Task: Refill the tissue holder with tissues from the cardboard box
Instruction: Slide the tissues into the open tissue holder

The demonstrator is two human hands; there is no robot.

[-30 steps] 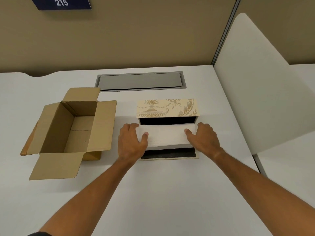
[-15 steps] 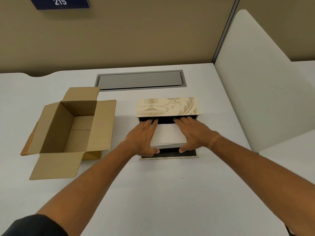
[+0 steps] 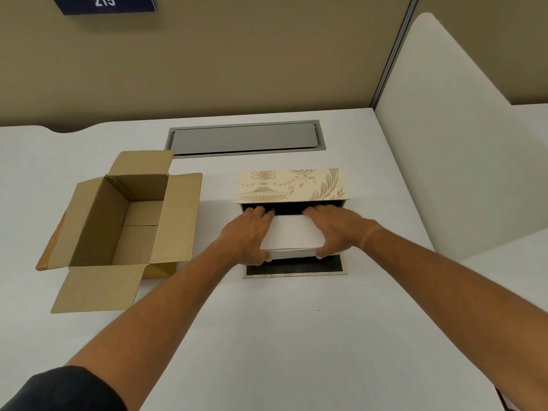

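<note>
A cream tissue holder (image 3: 292,185) with a gold pattern lies on the white desk, its black inside facing me and its flap (image 3: 295,266) folded down flat in front. A white stack of tissues (image 3: 292,237) sits half inside the opening. My left hand (image 3: 247,235) grips the stack's left end and my right hand (image 3: 333,229) grips its right end, fingertips reaching into the dark opening and thumbs under the near edge. The cardboard box (image 3: 118,221) stands open to the left, with nothing visible inside it.
A grey cable hatch (image 3: 244,137) is set into the desk (image 3: 296,336) behind the holder. A white divider panel (image 3: 444,129) rises along the right side. A beige partition wall with a blue number sign (image 3: 103,2) closes the back.
Both hands moved from the stack's outer ends to lie over it, then pushed it a little deeper into the holder. The cardboard box stayed put.
</note>
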